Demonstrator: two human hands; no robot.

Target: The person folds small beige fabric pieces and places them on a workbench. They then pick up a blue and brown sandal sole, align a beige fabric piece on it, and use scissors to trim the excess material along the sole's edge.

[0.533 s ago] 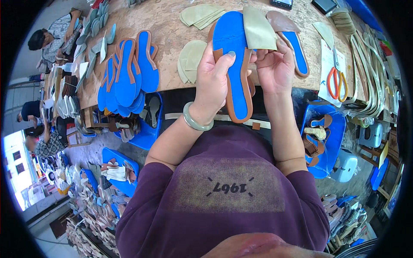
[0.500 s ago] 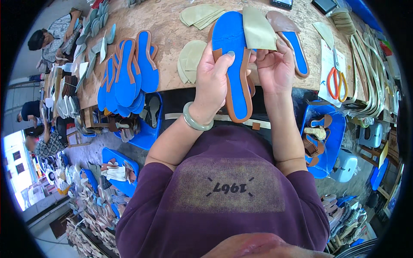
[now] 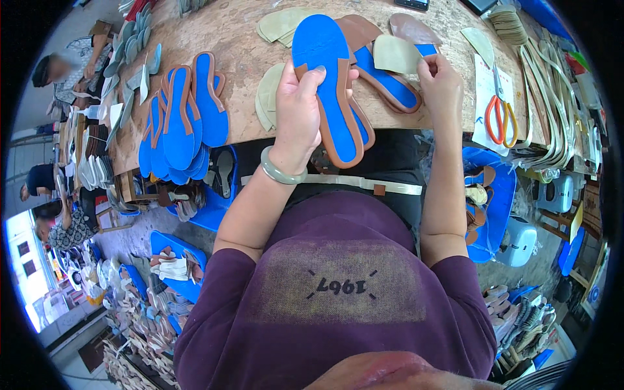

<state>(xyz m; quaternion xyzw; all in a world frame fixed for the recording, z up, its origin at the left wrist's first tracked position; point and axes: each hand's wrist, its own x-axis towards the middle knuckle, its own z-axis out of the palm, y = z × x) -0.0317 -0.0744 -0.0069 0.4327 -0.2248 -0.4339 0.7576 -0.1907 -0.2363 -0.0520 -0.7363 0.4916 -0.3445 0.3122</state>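
My left hand (image 3: 300, 110) grips a blue sandal sole with a brown rim (image 3: 330, 84), holding it upright over the front edge of the wooden workbench (image 3: 227, 32). A pale green bangle (image 3: 279, 172) sits on that wrist. My right hand (image 3: 442, 81) pinches a beige insole piece (image 3: 396, 55) just above a second blue and brown sole (image 3: 387, 78) that lies flat on the bench. The two hands are apart, with the flat sole between them.
A stack of blue soles (image 3: 185, 117) lies at the left of the bench, beige insole pieces (image 3: 279, 26) behind. Orange-handled scissors (image 3: 499, 117) and long strips (image 3: 552, 84) sit at the right. Blue bins (image 3: 494, 201) stand below. Other people (image 3: 55, 71) work at the far left.
My right hand has moved away to the right with the beige piece. The blue sole in my left hand has tilted and shifted slightly left.
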